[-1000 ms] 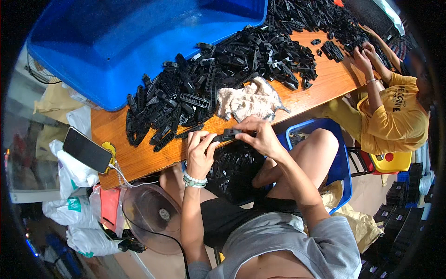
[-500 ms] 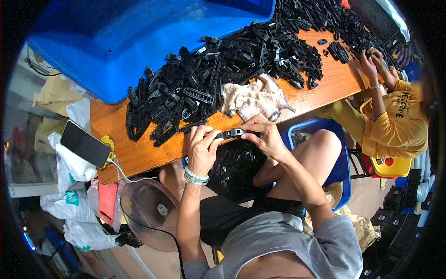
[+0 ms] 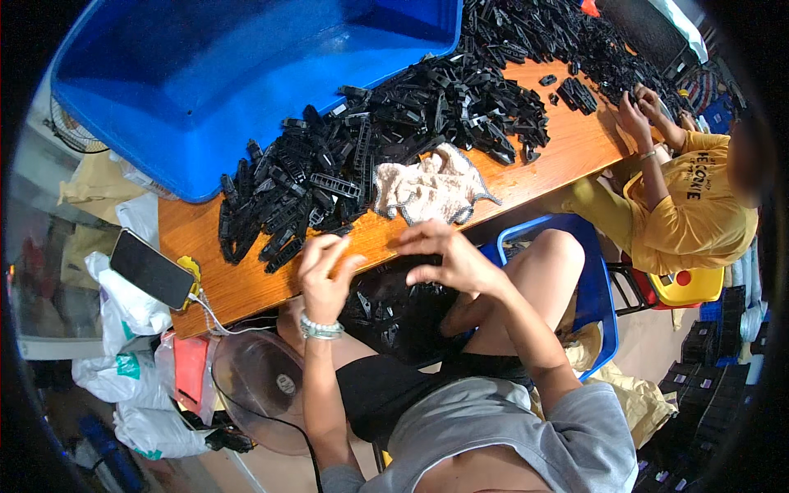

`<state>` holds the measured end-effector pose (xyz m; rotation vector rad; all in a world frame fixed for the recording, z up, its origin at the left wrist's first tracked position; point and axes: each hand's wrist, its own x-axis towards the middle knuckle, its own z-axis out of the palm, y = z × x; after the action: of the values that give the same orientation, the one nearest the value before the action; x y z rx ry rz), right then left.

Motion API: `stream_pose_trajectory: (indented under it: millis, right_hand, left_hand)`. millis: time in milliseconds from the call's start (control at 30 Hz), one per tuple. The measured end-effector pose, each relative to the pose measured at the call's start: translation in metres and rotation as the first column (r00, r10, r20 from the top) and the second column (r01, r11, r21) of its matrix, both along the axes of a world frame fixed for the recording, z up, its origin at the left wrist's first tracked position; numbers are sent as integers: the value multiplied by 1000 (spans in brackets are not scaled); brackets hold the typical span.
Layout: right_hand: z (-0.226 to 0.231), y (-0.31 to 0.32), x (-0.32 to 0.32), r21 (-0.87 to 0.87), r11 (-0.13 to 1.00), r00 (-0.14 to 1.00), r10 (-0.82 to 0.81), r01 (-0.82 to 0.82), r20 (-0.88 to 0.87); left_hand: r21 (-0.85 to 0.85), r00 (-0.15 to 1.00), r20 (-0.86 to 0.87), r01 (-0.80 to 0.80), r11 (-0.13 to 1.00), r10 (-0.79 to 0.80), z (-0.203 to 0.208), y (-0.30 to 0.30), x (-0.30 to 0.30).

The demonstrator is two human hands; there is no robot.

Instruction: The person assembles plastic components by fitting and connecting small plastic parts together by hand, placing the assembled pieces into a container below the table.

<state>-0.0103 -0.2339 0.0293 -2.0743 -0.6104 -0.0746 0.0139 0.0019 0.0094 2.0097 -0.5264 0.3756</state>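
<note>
My left hand [image 3: 325, 278], with a beaded bracelet [image 3: 321, 329] at its wrist, is raised at the table's front edge. Its thumb and fingers are apart around nothing. Opposite it, my right hand [image 3: 448, 259] is open too, its curled fingers just in front of a cream cloth [image 3: 429, 187] on the table. Below and between the hands, a dark heap of black plastic parts [image 3: 386, 308] lies under the table edge by my legs. Beyond the hands, a long pile of black plastic parts [image 3: 329, 172] spreads over the wooden table [image 3: 209, 283].
A large blue tub [image 3: 164, 123] stands tilted behind the pile. At the left corner is a phone [image 3: 152, 269] with a white cable. A blue bin [image 3: 604, 296] sits right of my knee. A co-worker in yellow [image 3: 682, 205] handles black parts at the far right.
The black plastic clip-like part that both hands held between them has left them. The hands have moved apart and opened. The whole view has shifted slightly.
</note>
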Motion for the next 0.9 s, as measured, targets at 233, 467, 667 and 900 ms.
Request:
stream_pose_trajectory:
  millis: [233,467,667,900]
  right_hand:
    - [2,-23,79,35,822,746,-533,569,400]
    - [-1,2,127,-411,650,734,-356,639,578]
    - [5,-10,125,-450,620,729,-315,643,608]
    - [12,-27,131,-604,549,799,-229,578,556]
  left_hand:
    - [486,946,305,-256,836,112,-6,11,14]
    - [241,996,90,-29,970,7,0,9,10]
    - [217,991,129,-65,974,37,-1,11,8]
    - [203,991,111,-100,974,78,-5,8,-1]
